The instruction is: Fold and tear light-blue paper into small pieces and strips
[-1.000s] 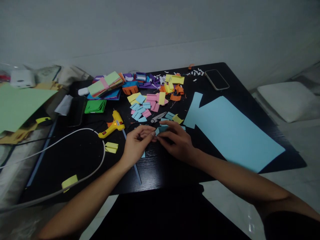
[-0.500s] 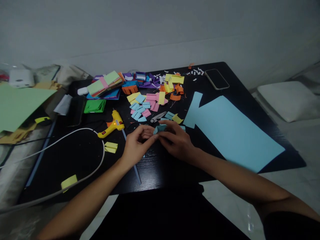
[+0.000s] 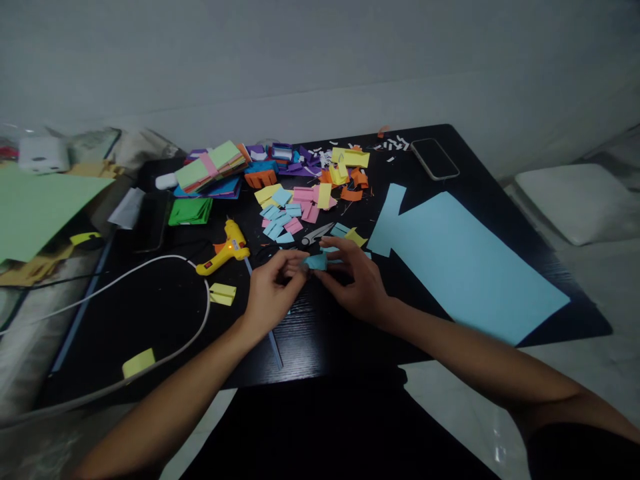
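Note:
Between both hands, above the dark table [image 3: 320, 347], is a small piece of light blue paper [image 3: 316, 262], bent or folded. My left hand [image 3: 273, 283] pinches its left end between thumb and fingers. At the other end, my right hand [image 3: 357, 280] has its thumb beneath and its fingers along the paper, closed on it. Just beyond the hands lie scissors [image 3: 317, 233], their handles partly behind my fingers. Folded blue pieces [image 3: 275, 221] and pink pieces [image 3: 310, 212] form a loose pile farther back.
A yellow glue gun [image 3: 227, 250] with a glue stick in it rests left of my hands, near a white cable [image 3: 207, 310]. Large light blue sheet [image 3: 470, 267] and a phone [image 3: 434, 159] lie right. Bundled coloured papers [image 3: 213, 167] and white scraps [image 3: 397, 143] are at the back.
The blue paper has turned in my fingers and now shows a brighter, flatter face. My right fingers have lifted and spread slightly; the left hand has barely moved.

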The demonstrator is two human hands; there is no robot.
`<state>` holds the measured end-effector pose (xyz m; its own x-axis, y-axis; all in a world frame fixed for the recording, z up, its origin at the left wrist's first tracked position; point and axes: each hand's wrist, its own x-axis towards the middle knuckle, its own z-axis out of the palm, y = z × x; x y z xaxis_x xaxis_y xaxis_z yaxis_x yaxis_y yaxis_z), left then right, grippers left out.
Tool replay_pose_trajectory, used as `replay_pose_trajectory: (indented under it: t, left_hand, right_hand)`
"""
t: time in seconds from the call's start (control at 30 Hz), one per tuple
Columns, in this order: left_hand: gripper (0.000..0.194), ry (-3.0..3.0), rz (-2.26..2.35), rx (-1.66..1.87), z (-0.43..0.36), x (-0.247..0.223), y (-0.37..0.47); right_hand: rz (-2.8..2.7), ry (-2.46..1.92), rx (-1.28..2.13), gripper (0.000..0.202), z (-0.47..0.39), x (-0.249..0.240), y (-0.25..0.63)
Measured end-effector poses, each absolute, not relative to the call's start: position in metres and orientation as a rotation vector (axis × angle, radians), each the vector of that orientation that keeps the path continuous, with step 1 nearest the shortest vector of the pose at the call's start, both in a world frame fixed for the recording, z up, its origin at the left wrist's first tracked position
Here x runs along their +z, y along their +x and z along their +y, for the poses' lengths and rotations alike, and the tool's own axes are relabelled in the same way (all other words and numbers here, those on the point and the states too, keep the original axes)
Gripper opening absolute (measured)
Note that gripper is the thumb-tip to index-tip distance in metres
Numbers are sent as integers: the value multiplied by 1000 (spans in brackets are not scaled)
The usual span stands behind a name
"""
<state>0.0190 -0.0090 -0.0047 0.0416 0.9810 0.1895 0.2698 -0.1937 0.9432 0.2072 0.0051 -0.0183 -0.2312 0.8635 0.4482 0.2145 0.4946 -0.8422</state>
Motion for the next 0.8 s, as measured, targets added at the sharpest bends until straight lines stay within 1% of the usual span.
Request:
replay_pose_trajectory:
  t: [0.07,0.17,0.3,0.4,0.8]
  left_hand:
    - [17,1585,1314,1196,-9,-4,19]
    - [18,1619,1333,1186,-10,-4,19]
    - [19,1702,1343,1139,-11,-5,17]
    - [19,1733,1339,1130,-11,-6,17]
    - [19,1727,1282,1123,-9,-8,14]
  right_hand:
    - [-1664,-999,976,43,5,-17,206]
    - [-1557,-1047,1238,38,6,-15,205]
    - [-1467,-1007,1446,23,9,-11,205]
    - [-1426,-981,1508,17,10,-9,205]
    - [-1279,-948,1642,18,15,-12,206]
